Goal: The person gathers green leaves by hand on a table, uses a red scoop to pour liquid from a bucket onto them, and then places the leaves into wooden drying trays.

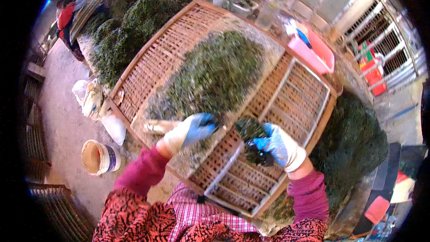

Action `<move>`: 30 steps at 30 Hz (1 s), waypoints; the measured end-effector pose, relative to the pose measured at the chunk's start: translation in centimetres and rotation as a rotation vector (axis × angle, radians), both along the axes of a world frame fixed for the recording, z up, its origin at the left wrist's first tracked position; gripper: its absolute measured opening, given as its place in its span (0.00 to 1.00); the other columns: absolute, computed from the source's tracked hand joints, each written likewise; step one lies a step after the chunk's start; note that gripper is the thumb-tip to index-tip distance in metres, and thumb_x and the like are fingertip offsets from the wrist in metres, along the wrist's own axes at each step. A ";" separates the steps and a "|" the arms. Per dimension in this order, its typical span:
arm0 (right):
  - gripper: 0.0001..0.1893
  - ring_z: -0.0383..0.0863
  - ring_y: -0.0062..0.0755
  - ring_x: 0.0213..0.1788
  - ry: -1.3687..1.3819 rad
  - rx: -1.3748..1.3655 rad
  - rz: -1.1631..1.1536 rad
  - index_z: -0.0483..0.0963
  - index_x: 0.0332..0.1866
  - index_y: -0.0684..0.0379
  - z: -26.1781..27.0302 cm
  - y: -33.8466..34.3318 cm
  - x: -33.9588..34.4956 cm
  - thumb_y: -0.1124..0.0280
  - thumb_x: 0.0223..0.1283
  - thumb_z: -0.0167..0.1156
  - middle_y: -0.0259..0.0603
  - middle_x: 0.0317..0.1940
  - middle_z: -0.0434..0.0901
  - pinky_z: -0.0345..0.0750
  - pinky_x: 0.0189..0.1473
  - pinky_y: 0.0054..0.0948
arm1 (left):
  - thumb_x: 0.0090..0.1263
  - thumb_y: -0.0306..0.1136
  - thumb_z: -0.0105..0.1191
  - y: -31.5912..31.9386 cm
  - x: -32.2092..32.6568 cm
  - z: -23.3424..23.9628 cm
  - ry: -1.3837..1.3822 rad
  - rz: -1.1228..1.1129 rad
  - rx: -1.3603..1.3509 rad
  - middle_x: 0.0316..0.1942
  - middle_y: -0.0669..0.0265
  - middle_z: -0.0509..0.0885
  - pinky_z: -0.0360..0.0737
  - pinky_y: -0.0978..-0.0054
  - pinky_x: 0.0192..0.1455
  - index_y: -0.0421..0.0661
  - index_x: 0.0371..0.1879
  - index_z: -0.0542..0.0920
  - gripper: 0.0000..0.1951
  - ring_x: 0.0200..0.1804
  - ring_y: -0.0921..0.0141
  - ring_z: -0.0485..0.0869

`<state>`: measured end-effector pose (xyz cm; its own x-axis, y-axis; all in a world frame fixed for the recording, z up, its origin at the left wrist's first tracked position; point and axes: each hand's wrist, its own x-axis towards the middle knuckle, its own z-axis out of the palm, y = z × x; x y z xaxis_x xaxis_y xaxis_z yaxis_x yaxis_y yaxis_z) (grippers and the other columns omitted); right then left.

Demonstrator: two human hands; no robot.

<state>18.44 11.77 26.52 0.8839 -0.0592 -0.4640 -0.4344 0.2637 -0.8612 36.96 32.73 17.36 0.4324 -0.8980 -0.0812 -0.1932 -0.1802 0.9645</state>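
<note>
My right hand (278, 144), in a blue-and-white work glove, grips a bunch of glossy dark green leafy material (250, 127). The bunch hangs over a pale rectangular frame with crossbars (223, 166), which lies on a slatted wooden table (164, 42). To its left, my left hand (193, 129), gloved alike, has its fingers curled at the near edge of a loose heap of green leafy material (218, 67). Something dark shows by those fingers, but blur hides whether they hold it. A beige piece (158, 126) lies beside my left wrist.
Large dark green mounds rise beyond the table (161, 3) and at its right (349, 141). Along the far edge stand a white tub (235, 3), a bottle with a yellow-green lid (272, 5) and a pink basin (312, 52). A bucket (100, 158) and sacks (90, 99) sit left; a person (67, 20) is farther off.
</note>
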 end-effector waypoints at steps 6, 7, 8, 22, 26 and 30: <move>0.16 0.77 0.17 0.30 -0.238 -0.501 0.207 0.79 0.51 0.60 0.7 -4.4 17.7 0.64 0.61 0.62 0.30 0.30 0.82 0.74 0.33 0.21 | 0.74 0.32 0.47 13.5 2.9 -4.1 0.366 0.263 -0.049 0.49 0.68 0.83 0.74 0.76 0.59 0.36 0.57 0.78 0.18 0.52 0.75 0.78; 0.16 0.77 0.18 0.31 -0.322 -0.714 0.284 0.80 0.48 0.59 2.0 -7.1 21.9 0.60 0.62 0.61 0.30 0.29 0.81 0.74 0.34 0.22 | 0.73 0.39 0.48 14.9 3.5 -3.6 0.448 0.312 0.036 0.54 0.62 0.83 0.70 0.70 0.66 0.35 0.60 0.76 0.23 0.58 0.69 0.79; 0.16 0.77 0.22 0.32 -0.179 -0.782 0.191 0.81 0.43 0.59 5.6 -6.9 26.0 0.56 0.63 0.58 0.32 0.29 0.80 0.75 0.35 0.26 | 0.72 0.38 0.48 16.9 3.7 -3.6 0.456 0.417 0.040 0.54 0.62 0.83 0.71 0.70 0.65 0.36 0.59 0.76 0.22 0.57 0.69 0.79; 0.14 0.78 0.22 0.43 -0.341 -0.893 -0.128 0.76 0.53 0.65 -5.8 -10.5 30.0 0.79 0.62 0.61 0.36 0.46 0.84 0.77 0.51 0.25 | 0.72 0.25 0.46 16.3 5.7 -1.4 0.712 0.299 -0.030 0.54 0.64 0.82 0.71 0.74 0.64 0.35 0.60 0.76 0.19 0.56 0.73 0.78; 0.16 0.79 0.20 0.46 -0.408 -0.714 -0.198 0.76 0.54 0.66 -8.2 -7.5 20.2 0.84 0.61 0.59 0.35 0.46 0.83 0.76 0.53 0.20 | 0.72 0.26 0.47 15.9 6.6 -0.9 0.613 0.134 -0.049 0.53 0.65 0.82 0.72 0.76 0.62 0.36 0.59 0.77 0.18 0.56 0.74 0.77; 0.15 0.79 0.17 0.44 -0.213 -0.750 -0.403 0.78 0.55 0.64 -6.0 -5.5 8.5 0.83 0.62 0.57 0.32 0.45 0.83 0.77 0.50 0.21 | 0.72 0.28 0.51 11.9 6.3 2.4 0.586 0.011 -0.009 0.49 0.68 0.82 0.73 0.81 0.55 0.38 0.59 0.78 0.18 0.50 0.78 0.77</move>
